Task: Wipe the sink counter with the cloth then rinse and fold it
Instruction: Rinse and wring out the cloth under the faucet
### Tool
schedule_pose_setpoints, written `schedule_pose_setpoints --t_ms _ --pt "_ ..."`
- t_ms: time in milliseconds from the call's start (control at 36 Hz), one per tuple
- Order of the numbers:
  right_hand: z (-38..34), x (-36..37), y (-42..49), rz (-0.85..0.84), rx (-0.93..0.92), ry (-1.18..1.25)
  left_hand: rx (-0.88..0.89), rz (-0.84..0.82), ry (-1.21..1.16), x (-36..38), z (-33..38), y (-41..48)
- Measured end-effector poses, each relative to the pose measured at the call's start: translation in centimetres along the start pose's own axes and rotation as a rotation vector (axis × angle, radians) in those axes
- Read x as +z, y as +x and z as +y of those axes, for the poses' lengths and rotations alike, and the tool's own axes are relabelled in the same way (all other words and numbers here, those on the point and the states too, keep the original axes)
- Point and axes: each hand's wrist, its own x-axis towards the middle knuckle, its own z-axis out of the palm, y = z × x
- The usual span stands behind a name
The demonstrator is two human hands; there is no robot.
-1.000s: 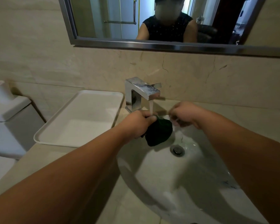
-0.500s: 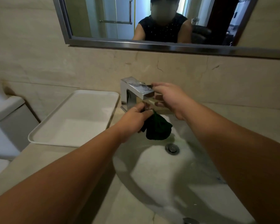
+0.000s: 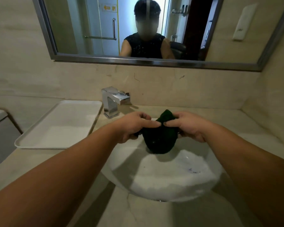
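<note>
Nearest the camera, two bare forearms reach forward over the pale beige marble counter [image 3: 138, 213] and the round white basin of the sink [image 3: 167, 181]. The left hand [image 3: 134, 126] and the right hand [image 3: 187, 126] meet above the far half of that basin, fingers curled closed and thumbs nearly touching, each pinching a side of the small dark green cloth [image 3: 161, 138]. The cloth hangs bunched between them, one corner poking up by the right fingers and a rounded bulge sagging toward the bowl, clear of it. It looks soft and limp, probably soaked and so heavier than when dry, likely to drip and cling to itself. For folding, I judge the best hold to be at two adjacent corners or along one edge, shaken open first, since gripping the wad would only keep it crumpled. Left of the sink a white rectangular plastic tray [image 3: 23, 143] lies on the counter. Beyond the hands stands the square chrome faucet [image 3: 115, 99], with no water visibly running, and above it the steel-framed wall mirror [image 3: 138, 59].
</note>
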Motion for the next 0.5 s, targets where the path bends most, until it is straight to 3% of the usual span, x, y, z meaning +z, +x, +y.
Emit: schedule_pose_setpoints --t_ms 139,250,500 --pt "1.2 -2.5 -2.4 0.237 0.069 0.194 -0.116 -0.118 0.499 0.0 -0.1 -1.4" --pt "1.5 -2.8 -4.0 0.274 0.107 0.252 -0.115 -0.06 0.803 1.2 -0.8 -2.0" --pt "2.5 -4.5 -7.0 0.23 0.187 0.265 -0.256 -0.079 0.558 0.0 -2.0 -2.8"
